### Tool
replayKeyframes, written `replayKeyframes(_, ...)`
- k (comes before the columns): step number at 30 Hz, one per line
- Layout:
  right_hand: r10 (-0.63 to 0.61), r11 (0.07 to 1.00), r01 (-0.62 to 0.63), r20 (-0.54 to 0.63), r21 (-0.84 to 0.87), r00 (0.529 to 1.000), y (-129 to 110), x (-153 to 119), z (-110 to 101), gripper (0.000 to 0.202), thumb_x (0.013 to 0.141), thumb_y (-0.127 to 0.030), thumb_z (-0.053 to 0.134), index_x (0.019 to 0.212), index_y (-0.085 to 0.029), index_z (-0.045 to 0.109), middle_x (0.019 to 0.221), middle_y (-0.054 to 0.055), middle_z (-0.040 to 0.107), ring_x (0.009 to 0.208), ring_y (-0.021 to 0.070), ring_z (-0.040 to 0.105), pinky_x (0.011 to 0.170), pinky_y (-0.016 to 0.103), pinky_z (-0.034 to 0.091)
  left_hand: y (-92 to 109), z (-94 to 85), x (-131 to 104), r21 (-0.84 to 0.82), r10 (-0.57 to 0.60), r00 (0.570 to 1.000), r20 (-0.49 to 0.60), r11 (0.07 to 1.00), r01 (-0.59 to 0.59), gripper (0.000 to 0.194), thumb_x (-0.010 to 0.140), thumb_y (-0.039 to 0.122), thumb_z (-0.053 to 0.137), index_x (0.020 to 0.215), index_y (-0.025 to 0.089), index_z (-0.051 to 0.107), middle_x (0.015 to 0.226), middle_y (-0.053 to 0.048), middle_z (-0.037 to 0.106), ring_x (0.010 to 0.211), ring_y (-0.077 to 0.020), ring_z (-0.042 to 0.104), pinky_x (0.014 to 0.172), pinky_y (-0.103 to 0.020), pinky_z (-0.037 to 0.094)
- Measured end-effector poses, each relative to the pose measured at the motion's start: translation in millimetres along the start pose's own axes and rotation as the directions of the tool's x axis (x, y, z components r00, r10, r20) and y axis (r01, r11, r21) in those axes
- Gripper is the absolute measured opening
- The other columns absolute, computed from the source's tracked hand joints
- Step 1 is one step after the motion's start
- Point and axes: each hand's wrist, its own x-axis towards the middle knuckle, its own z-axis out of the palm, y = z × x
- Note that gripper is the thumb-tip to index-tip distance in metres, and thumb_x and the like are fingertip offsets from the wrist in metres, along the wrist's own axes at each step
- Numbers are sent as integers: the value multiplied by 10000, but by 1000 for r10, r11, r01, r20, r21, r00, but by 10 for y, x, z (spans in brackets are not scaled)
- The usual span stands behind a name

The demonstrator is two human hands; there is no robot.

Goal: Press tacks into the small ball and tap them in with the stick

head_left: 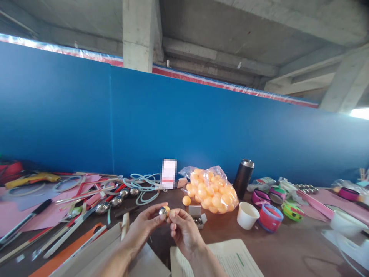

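Papers (52, 219) in pink and lilac lie at your far left, under a clutter of sticks, a black-and-grey marker (29, 222) and a yellow tool (33, 179); any print on them is too small for you to read. An orange strip (65, 254) slants across the near corner. Next come several shiny metal balls (117, 201), then a pale blue cord (144, 182) looped on the tabletop (276, 254).

Your left hand (148, 223) grips a silver ball (162, 211) between thumb and fingers, raised above the tabletop in front of you. Orange shows at the ball's right edge; you cannot tell if that is a reflection or a second thing. Behind it, a phone (168, 171) stands near the blue panel (184, 115), its screen pixelated past reading, with a red band low down. Your right hand (185, 232) has its fingers curled, the tips right beside the silver ball; whether they pinch anything you cannot tell.

Past them you have a loose orange ball (186, 200), a small open box (195, 210) with little metal balls inside, and a clear bag (213, 192) full of orange balls. Nearer you, a booklet (227, 250) carries printed lines too fine to read and one green bar. Further right stand a black bottle (243, 180), a white cup (248, 216) and a red-and-blue roll (271, 218).
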Motion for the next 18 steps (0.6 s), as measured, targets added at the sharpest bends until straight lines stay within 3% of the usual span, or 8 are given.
replayKeyframes(12, 1, 1000, -1, -1, -6, 1000, -8, -11, 17, 160, 697, -237, 696, 672, -132, 579, 642, -6, 555, 440, 10, 389, 408, 98, 384, 85, 65, -44, -13, -30, 1000, 6, 999, 30, 406, 660, 257, 677, 1046, 146, 617, 944, -88, 681, 876, -216, 619, 877, -388, 413)
replayKeyframes(18, 11, 995, -18, -67, -98, 998, -13, 12, 3, 213, 650, -291, 729, 681, -140, 582, 627, -10, 564, 431, 22, 404, 393, 121, 396, 17, 8, -5, 90, 28, 999, -39, 996, -24, 418, 654, 290, 675, 1046, 155, 624, 979, -91, 677, 919, -237, 606, 860, -389, 431)
